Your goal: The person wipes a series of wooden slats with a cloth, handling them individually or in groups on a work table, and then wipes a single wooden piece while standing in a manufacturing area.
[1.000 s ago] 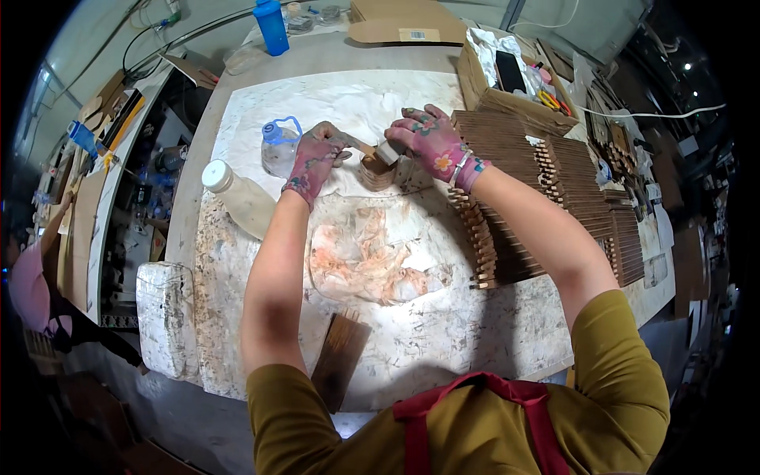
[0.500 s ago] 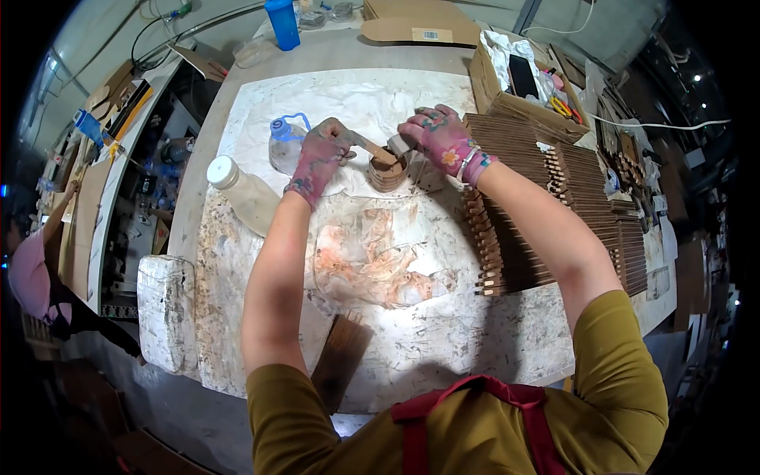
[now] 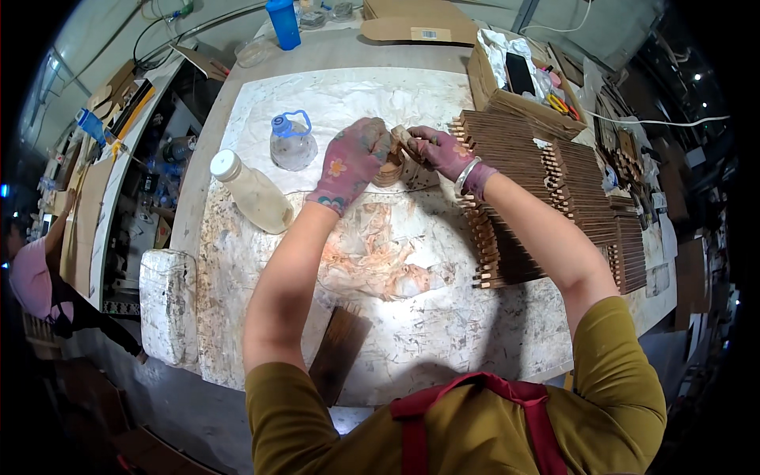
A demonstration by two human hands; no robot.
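My left hand (image 3: 353,162), in a pink flowered glove, is closed beside a small round brown tub (image 3: 388,176). Its fingers are turned away, so whatever they grip is hidden. Across from it my right hand (image 3: 448,155), gloved alike, pinches a small pale block (image 3: 401,141) just above the tub's far right side. The two hands are close together, and the left one covers part of the tub. A stained, crumpled plastic sheet (image 3: 372,257) lies on the table nearer to me.
Stacked dark slatted wooden pieces (image 3: 514,182) fill the right. Behind them stands a cardboard box (image 3: 507,103) with scissors and a phone. A clear blue-handled jug (image 3: 293,146) and a white-capped bottle (image 3: 253,194) stand left. A dark wooden piece (image 3: 340,352) lies near me. Another person (image 3: 39,269) is far left.
My left hand has turned over and moved right, toward the right hand; the flat stick it held in the tub is now hidden. My right hand has shifted slightly down, tilting the block.
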